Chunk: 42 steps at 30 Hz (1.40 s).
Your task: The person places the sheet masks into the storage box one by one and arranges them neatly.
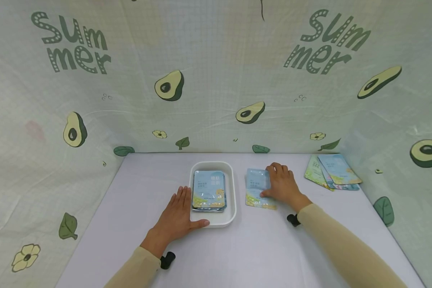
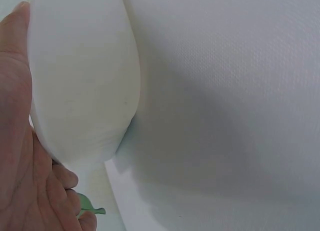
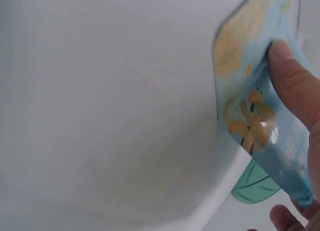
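A white tray (image 1: 230, 216) stands on the table, with a stack of blue sheet mask packets (image 1: 209, 190) inside. My left hand (image 1: 178, 216) lies along the tray's left side, fingers straight, its thumb over the near rim. In the left wrist view, the outer wall of the tray (image 2: 82, 81) rests against the palm side of the hand. Right of the tray, my right hand (image 1: 282, 184) grips a blue sheet mask packet (image 1: 256, 186) by its right side. The right wrist view shows the thumb pressing on that packet's face, which bends; fingers behind it are partly hidden.
Several packets (image 1: 338, 168), green and blue, lie fanned out at the far right corner of the white table (image 1: 245, 256). A patterned cloth (image 1: 209, 80) with avocados walls off the back and both sides.
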Tool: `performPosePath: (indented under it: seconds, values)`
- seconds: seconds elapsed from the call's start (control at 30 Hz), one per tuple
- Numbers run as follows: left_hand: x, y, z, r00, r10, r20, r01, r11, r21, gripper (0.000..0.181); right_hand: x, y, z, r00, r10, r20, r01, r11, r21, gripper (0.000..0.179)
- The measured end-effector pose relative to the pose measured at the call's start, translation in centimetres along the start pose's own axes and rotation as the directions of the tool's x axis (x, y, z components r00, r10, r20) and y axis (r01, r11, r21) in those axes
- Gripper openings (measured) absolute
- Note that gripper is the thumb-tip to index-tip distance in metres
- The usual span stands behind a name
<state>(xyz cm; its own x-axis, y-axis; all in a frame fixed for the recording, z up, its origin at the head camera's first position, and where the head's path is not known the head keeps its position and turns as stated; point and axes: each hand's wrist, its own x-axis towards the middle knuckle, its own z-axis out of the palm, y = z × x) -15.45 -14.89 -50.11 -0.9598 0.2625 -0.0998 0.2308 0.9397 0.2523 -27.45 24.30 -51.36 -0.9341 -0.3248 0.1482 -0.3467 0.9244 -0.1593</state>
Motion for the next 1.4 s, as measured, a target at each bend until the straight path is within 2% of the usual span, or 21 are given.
performPosePath:
  seconds: [0.13,0.3,0.53,0.7,0.87,1.13,1.4]
  values:
    - [0.0,0.0,0.0,1.000,0.003,-0.006,-0.003,1.000,0.005,0.134,-0.9,-0.7,0.3,0.998,0.019,-0.052,-0.017,1.000,0.024,0.100]
    - [0.0,0.0,-0.1,1.000,0.004,-0.008,-0.004,1.000,0.000,0.134,-2.0,-1.3,0.8,0.996,0.080,-0.047,-0.070,0.980,0.185,0.088]
    - [-0.1,0.1,-0.2,1.000,0.000,0.007,0.000,1.000,-0.002,0.134,-2.3,-1.5,0.7,0.994,0.102,-0.037,-0.079,0.915,0.395,0.085]
    - [-0.1,0.1,-0.1,1.000,-0.002,0.010,0.002,1.000,0.005,0.134,-1.4,-1.4,-0.1,0.981,0.192,0.020,-0.176,0.844,0.506,0.068]
    - [0.0,0.0,0.0,1.000,0.003,0.004,-0.003,1.000,0.005,0.133,-0.8,-1.3,-1.0,0.965,0.254,0.061,-0.244,0.792,0.560,0.056]
    - [0.0,0.0,-0.3,1.000,0.002,-0.001,-0.002,1.000,0.006,0.132,-0.2,-1.8,-2.2,0.960,0.273,0.062,-0.254,0.756,0.603,0.055]
    - [-0.1,0.1,-0.5,1.000,0.004,-0.002,-0.004,1.000,0.016,0.132,0.3,-2.6,-3.6,0.958,0.284,0.042,-0.246,0.737,0.630,0.055]
